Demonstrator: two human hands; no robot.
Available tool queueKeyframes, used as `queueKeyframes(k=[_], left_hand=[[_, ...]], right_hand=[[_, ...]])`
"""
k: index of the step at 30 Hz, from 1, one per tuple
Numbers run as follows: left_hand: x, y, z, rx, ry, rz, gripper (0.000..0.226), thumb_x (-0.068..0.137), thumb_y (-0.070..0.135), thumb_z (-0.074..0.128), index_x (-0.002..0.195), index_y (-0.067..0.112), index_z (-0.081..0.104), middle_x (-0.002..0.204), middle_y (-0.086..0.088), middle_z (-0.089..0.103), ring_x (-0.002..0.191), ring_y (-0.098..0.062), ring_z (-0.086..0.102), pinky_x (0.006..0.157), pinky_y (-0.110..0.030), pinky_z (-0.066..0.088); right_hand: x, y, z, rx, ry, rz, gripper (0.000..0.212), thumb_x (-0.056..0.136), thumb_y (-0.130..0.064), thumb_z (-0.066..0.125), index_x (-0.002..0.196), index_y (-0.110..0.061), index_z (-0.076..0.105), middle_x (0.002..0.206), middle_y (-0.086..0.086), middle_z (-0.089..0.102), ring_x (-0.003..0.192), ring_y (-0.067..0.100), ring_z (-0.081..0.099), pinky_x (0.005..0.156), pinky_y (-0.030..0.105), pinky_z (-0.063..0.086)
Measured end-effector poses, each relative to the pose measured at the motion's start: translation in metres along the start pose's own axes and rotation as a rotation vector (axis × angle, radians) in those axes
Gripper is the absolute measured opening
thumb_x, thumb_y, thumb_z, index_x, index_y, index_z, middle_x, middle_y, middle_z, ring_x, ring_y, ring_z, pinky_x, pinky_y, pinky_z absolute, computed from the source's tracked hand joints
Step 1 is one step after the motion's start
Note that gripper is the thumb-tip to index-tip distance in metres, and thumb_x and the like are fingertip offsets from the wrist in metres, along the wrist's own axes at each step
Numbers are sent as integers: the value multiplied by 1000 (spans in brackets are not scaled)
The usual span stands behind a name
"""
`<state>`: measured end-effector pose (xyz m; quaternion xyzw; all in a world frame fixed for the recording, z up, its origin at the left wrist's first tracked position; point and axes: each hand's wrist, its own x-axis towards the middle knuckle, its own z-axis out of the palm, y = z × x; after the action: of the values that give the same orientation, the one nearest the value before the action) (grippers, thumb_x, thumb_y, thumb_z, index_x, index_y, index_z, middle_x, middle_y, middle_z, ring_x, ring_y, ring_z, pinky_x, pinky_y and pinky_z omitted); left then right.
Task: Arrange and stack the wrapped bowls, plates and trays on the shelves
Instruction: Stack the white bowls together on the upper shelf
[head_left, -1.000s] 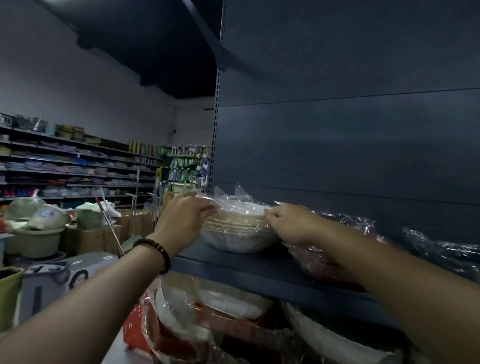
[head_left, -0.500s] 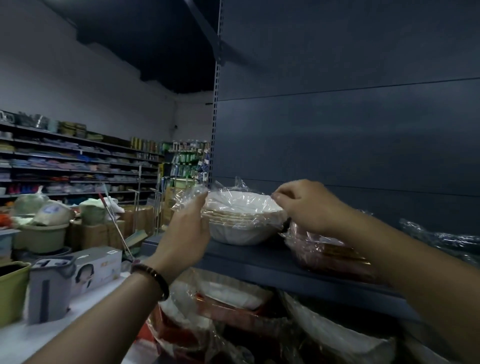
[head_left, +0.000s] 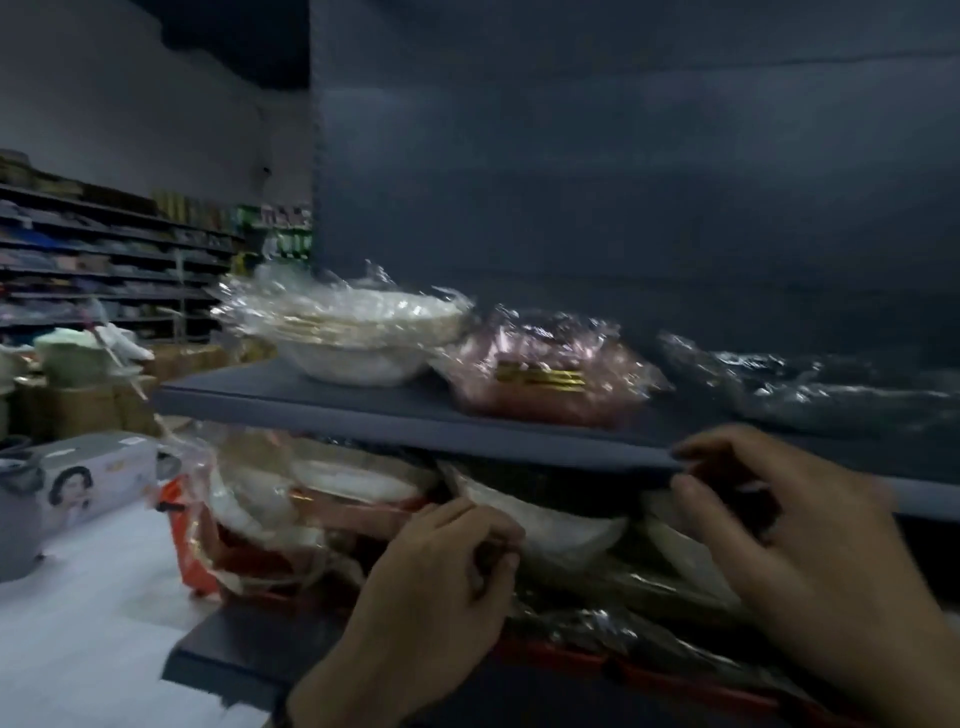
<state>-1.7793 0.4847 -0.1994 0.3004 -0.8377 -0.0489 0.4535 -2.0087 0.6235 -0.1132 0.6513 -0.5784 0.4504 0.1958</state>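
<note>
A wrapped stack of white bowls (head_left: 353, 338) stands on the upper shelf (head_left: 363, 415), with a wrapped pink stack (head_left: 545, 379) beside it and dark wrapped ware (head_left: 831, 384) further right. Both hands are down at the lower shelf (head_left: 234, 660), which is crowded with wrapped white plates (head_left: 561, 530) and wrapped red trays (head_left: 249, 545). My left hand (head_left: 441, 577) pinches the plastic wrap at the white plates' left edge. My right hand (head_left: 779, 545) is blurred, its bent fingers spread just under the upper shelf's front edge, holding nothing that I can see.
A white counter (head_left: 78, 623) at the left carries a printed box (head_left: 93, 478) and a grey jug (head_left: 15, 514). Cardboard boxes (head_left: 78, 410) and stocked store shelves (head_left: 104, 260) lie beyond. A dark back panel (head_left: 623, 208) rises behind the upper shelf.
Both hands let go of the white bowl stack on the upper shelf and dropped to the lower shelf. My view tilted down and to the right.
</note>
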Motion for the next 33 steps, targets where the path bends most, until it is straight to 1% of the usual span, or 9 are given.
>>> queueKeyframes(k=[4, 8, 10, 12, 15, 18, 22, 29, 33], left_hand=[[-7, 29, 59, -88, -83, 10, 17, 90, 43, 61, 104, 40, 71, 105, 30, 64, 102, 2, 64, 87, -19, 54], [-3, 67, 108, -133, -150, 24, 13, 92, 39, 65, 104, 40, 69, 107, 28, 63, 97, 4, 65, 84, -17, 54], [2, 82, 131, -175, -180, 11, 16, 93, 39, 69, 109, 44, 65, 110, 28, 61, 94, 3, 67, 81, -20, 56], [9, 92, 152, -190, -238, -19, 27, 95, 44, 69, 118, 50, 57, 121, 30, 54, 102, 3, 64, 87, -24, 58], [20, 101, 178, -192, -307, -102, 51, 99, 45, 67, 138, 61, 38, 140, 26, 36, 121, -2, 53, 100, -26, 53], [34, 104, 199, -171, -240, -154, 68, 100, 39, 68, 147, 65, 26, 141, 18, 27, 119, -5, 50, 91, -17, 47], [47, 101, 222, 4, -160, -113, 63, 100, 42, 64, 153, 57, 34, 134, 13, 37, 127, -13, 41, 103, -31, 48], [61, 96, 236, 83, -105, -102, 25, 98, 59, 52, 117, 45, 60, 111, 15, 65, 115, -19, 51, 95, -38, 47], [61, 107, 231, 39, -9, -62, 14, 97, 53, 60, 102, 40, 65, 90, 18, 64, 94, -11, 58, 80, -31, 49]], right_hand=[[-62, 70, -22, -25, 70, 332, 24, 86, -23, 83, 83, -41, 69, 81, -21, 72, 78, -2, 67, 67, 14, 47], [-104, 128, -29, -25, 246, 594, 32, 82, -10, 86, 94, -34, 67, 71, -16, 69, 66, 2, 66, 64, 12, 46], [-119, 154, -27, -29, 311, 647, 34, 82, -11, 85, 104, -28, 64, 75, -10, 70, 70, 10, 68, 74, 29, 50], [-128, 180, -24, -79, 291, 652, 36, 83, -13, 84, 111, -23, 64, 86, 4, 72, 78, 30, 71, 78, 39, 49], [-132, 211, -14, -33, 172, 685, 52, 85, -17, 82, 130, -31, 62, 106, 4, 72, 84, 26, 71, 79, 41, 55], [-134, 221, -5, 85, 174, 645, 64, 84, -27, 78, 139, -49, 55, 125, 1, 58, 94, 27, 69, 85, 49, 60], [-135, 220, 4, 108, 136, 589, 61, 90, -35, 78, 145, -49, 54, 132, 2, 50, 109, 23, 62, 95, 34, 47], [-134, 213, 24, 189, 222, 572, 68, 83, -23, 87, 140, -48, 59, 133, -6, 60, 114, 20, 63, 99, 48, 55], [-138, 210, 25, 302, 193, 589, 82, 81, -27, 89, 145, -59, 48, 139, -11, 50, 124, 9, 58, 100, 33, 55]])
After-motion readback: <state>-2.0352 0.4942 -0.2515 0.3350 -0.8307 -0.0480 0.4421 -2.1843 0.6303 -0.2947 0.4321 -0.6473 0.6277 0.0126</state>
